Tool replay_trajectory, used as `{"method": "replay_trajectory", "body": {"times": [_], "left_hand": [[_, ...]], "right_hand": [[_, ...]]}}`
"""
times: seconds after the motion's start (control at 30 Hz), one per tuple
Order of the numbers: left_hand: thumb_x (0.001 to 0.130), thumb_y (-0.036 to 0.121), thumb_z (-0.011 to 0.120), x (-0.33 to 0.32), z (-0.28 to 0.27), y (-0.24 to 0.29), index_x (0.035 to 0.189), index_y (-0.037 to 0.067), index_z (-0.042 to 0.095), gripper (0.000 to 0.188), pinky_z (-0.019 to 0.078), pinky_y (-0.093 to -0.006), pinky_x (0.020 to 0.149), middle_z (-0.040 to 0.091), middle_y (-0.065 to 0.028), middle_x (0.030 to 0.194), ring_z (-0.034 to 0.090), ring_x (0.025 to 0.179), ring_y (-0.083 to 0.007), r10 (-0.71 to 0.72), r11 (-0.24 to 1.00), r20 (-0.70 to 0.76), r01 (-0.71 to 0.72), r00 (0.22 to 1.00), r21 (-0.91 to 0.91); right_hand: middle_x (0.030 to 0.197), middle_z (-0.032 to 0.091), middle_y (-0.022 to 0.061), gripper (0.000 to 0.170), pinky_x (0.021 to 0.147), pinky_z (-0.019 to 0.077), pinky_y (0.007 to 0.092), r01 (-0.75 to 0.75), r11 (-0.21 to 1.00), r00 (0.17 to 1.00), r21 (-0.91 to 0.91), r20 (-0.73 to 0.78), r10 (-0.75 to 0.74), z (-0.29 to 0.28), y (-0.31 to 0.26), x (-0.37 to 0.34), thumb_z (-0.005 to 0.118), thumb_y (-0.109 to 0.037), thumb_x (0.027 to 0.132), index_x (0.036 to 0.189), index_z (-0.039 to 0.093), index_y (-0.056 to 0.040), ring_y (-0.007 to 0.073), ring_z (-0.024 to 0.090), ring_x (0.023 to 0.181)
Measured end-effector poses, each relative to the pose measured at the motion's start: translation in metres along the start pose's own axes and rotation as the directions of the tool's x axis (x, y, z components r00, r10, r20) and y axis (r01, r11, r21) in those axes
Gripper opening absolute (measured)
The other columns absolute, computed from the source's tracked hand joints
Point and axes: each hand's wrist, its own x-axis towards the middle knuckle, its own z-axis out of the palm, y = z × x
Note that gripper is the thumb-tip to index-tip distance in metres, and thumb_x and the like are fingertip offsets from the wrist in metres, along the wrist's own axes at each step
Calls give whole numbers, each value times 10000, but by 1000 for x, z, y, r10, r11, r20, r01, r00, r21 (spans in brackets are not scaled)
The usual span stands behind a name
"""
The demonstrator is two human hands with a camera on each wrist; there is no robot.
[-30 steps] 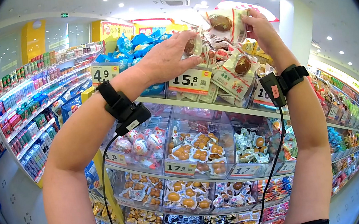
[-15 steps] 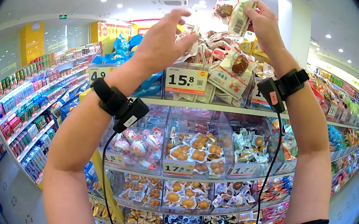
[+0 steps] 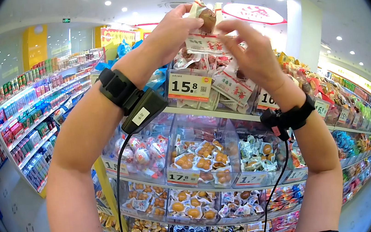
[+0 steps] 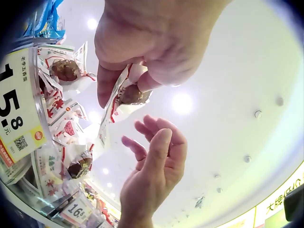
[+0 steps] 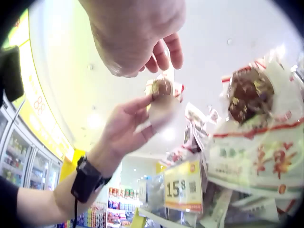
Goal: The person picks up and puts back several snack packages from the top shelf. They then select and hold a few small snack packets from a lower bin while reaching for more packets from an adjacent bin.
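Observation:
Above the 15.8 bin, my left hand (image 3: 170, 32) pinches a white-and-red packet (image 3: 207, 20) with a brown, egg-like item in its clear window. The left wrist view shows the packet (image 4: 135, 92) between thumb and fingers of my left hand (image 4: 152, 38). Just right of it in the head view is my right hand (image 3: 254, 54), slightly blurred, fingers loosely bent and holding nothing. The right wrist view has my right hand (image 5: 137, 38) above the packet (image 5: 162, 88), apart from it. Similar packets (image 3: 234, 82) fill the bin below.
A price tag (image 3: 188, 85) fronts the bin. Beneath are clear-fronted bins of wrapped snacks (image 3: 202, 155). Blue packages (image 3: 124, 49) lie to the left, more snack bins (image 3: 357, 118) curve off to the right, and a stocked shelf (image 3: 32, 116) stands far left.
The packet has passed from my right hand to my left, moving left. My right hand has let go and lowered slightly; my left has moved up and right and closed on the packet.

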Motion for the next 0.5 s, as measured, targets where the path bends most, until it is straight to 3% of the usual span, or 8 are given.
{"method": "replay_trajectory", "body": {"times": [0.07, 0.1, 0.2, 0.23, 0.33, 0.4, 0.43, 0.5], "left_hand": [[918, 79, 505, -1, -2, 0, 1300, 13, 414, 398, 525, -329, 872, 574, -115, 1159, 602, 1039, -187, 15, 999, 66, -13, 998, -34], [921, 86, 509, -4, 1, 3, 1304, 19, 415, 399, 527, -325, 870, 574, -113, 1162, 602, 1040, -186, 17, 1000, 77, -15, 997, -23], [929, 112, 525, -2, 4, 2, 1310, 38, 425, 401, 530, -316, 866, 574, -108, 1163, 603, 1038, -178, 54, 998, 176, -49, 983, -31], [931, 122, 531, 0, 4, 1, 1311, 44, 430, 401, 530, -313, 864, 574, -106, 1162, 604, 1036, -175, 72, 997, 219, -64, 973, -42], [930, 152, 551, 4, 4, 1, 1303, 57, 454, 397, 513, -297, 872, 574, -104, 1170, 598, 1047, -166, 37, 997, 163, -47, 986, 64], [909, 196, 583, 3, -1, -1, 1298, 51, 459, 432, 494, -324, 886, 578, -117, 1170, 590, 1066, -195, 165, 896, 83, -185, 983, 404], [899, 218, 599, 2, -4, -3, 1295, 49, 462, 452, 485, -337, 893, 581, -124, 1170, 587, 1075, -210, 237, 796, 61, -230, 970, 559], [869, 261, 627, -8, -9, -10, 1295, 52, 459, 503, 465, -367, 906, 579, -147, 1171, 573, 1097, -251, 345, 531, 151, -325, 926, 782]], "right_hand": [[941, 653, 141, 264, 681, 514, 335, -117, 991, 990, 61, -77, 122, -13, 11, 16, 618, -227, 873, 1045, 595, -28, 227, 651, 829], [948, 658, 140, 347, 656, 513, 305, -83, 997, 991, 4, -107, 83, -15, 20, 24, 637, -263, 864, 1096, 591, -8, 208, 639, 855], [947, 649, 152, 431, 653, 517, 277, -406, 850, 909, 336, 55, 412, -15, 22, 33, 662, -305, 851, 1141, 584, 4, 207, 627, 882], [963, 634, 160, 454, 659, 527, 269, -448, 792, 894, 415, 237, 381, -20, 24, 36, 665, -317, 852, 1166, 579, 0, 199, 630, 862], [958, 635, 151, 454, 656, 527, 261, -398, 813, 908, 425, 307, 284, -22, 38, 48, 671, -314, 848, 1153, 581, 10, 175, 635, 821], [905, 644, 116, 418, 632, 510, 240, -373, 825, 928, 425, 162, 336, -18, 54, 54, 679, -288, 846, 1144, 592, -8, 150, 633, 751], [894, 643, 111, 408, 629, 508, 239, -379, 841, 925, 386, 115, 363, -20, 60, 57, 680, -279, 846, 1142, 593, -11, 146, 632, 743], [888, 637, 110, 388, 623, 509, 246, -414, 869, 909, 271, 75, 410, -24, 73, 61, 682, -248, 847, 1137, 592, -7, 150, 635, 727]]}}
